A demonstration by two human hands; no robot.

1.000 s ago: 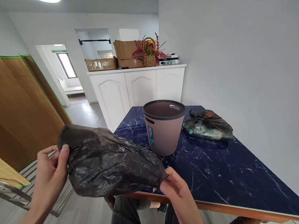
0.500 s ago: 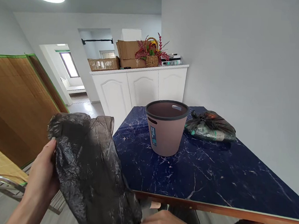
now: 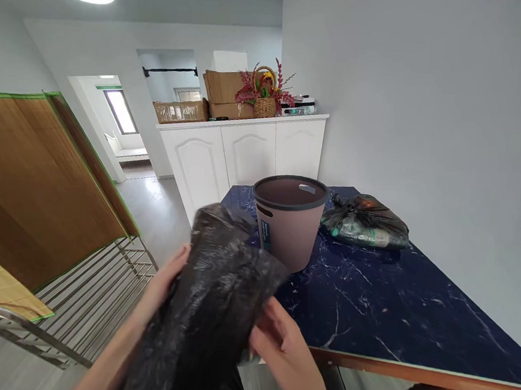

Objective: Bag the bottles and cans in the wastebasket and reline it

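Observation:
A black plastic garbage bag hangs upright between my hands, at the near left edge of the table. My left hand grips its left side, with the fingertips partly behind the film. On the bag's lower right edge, my right hand is closed with bent fingers on the plastic. Just beyond the bag stands a pinkish-brown trash can with a dark rim, upright on the table. The bag covers part of the can's lower left side.
The blue marble-patterned table carries a knotted black bag of rubbish to the right of the can. A metal rack bed frame with a brown mat is at left. White cabinets with boxes and a flower basket stand behind.
The bag and my left hand have moved right, nearer the trash can. My right hand has risen from the bottom edge and now holds the bag higher up.

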